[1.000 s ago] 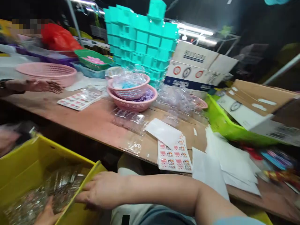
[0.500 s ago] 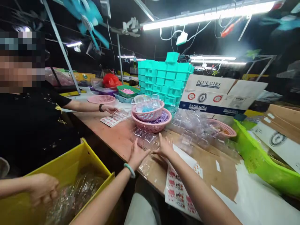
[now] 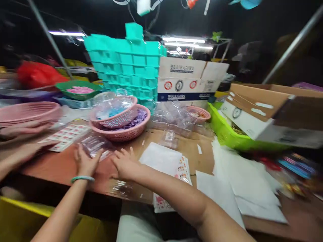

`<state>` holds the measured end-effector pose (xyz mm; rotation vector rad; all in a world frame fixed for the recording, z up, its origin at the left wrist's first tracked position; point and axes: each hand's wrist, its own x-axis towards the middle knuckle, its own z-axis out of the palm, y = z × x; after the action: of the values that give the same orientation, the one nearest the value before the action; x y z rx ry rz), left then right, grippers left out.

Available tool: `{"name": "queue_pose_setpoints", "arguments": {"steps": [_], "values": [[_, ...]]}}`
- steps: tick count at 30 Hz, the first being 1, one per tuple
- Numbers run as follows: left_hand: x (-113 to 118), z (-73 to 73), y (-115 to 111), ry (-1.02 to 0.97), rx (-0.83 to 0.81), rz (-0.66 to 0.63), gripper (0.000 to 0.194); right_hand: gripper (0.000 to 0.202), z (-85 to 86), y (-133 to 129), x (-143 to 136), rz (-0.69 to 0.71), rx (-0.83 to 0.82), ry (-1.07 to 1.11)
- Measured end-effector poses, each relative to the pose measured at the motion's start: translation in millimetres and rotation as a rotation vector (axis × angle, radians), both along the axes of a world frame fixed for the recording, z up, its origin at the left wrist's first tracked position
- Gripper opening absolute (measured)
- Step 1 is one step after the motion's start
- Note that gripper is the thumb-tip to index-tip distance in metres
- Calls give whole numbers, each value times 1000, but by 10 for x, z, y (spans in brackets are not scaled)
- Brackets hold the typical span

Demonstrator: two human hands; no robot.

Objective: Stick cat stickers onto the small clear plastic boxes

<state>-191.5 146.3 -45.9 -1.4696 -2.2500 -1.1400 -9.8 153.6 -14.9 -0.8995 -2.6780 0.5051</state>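
My left hand (image 3: pixel 85 163), with a pale green bangle at the wrist, has its thumb and fingers apart at the near edge of a clear plastic tray (image 3: pixel 94 144). Whether the fingertips touch the tray is blurred. Just to the right, my right hand (image 3: pixel 124 164) is over the tabletop with fingers spread and nothing visible in them. Beneath it lies another shiny clear plastic piece (image 3: pixel 122 188). White paper (image 3: pixel 161 158) and printed sticker sheets (image 3: pixel 185 169) lie beside and under my right forearm.
Stacked pink baskets (image 3: pixel 121 134) stand beyond my hands. Behind them rise turquoise containers (image 3: pixel 126 60) and a carton (image 3: pixel 181 80). Clear plastic pieces (image 3: pixel 174 116) pile up near a lime-green basket (image 3: pixel 224 131). At left, a co-worker's hands (image 3: pixel 27 153) are by a sticker sheet (image 3: pixel 68 136).
The view has swung right and closer to the table. Both my hands stay spread, my left now by the clear tray. The co-worker's second hand has come up from the yellow bin to the table.
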Motion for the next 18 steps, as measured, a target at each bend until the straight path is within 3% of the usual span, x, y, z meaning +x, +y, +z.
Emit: {"name": "queue_pose_setpoints", "arguments": {"steps": [2, 3, 6, 8, 9, 12, 14, 16, 18], "values": [[346, -34, -87, -58, 65, -13, 81, 58, 36, -328, 668, 40, 14, -9], [570, -52, -151, -58, 100, -117, 75, 56, 52, -525, 1037, -23, 4, 16], [1269, -107, -351, 3, 23, -669, 45, 72, 44, -1190, 2102, -190, -40, 11], [1631, -148, -425, 90, -148, -960, 47, 97, -46, -1621, 2667, -319, -21, -80], [1762, -165, -437, 132, -247, -1047, 54, 105, -119, -1810, 2887, -369, -2, -131], [2020, -164, -446, 166, -477, -1119, 75, 93, -363, -2204, 3301, -495, 143, -199], [2187, -95, -493, 95, -458, -1130, 74, 83, -430, -2304, 3437, -495, 254, -136], [2421, 18, -596, -58, -352, -1167, 61, 79, -332, -2298, 3551, -536, 379, -3], [2710, 140, -732, -271, -294, -1221, 45, 72, -73, -2247, 3693, -716, 563, 127]]}}
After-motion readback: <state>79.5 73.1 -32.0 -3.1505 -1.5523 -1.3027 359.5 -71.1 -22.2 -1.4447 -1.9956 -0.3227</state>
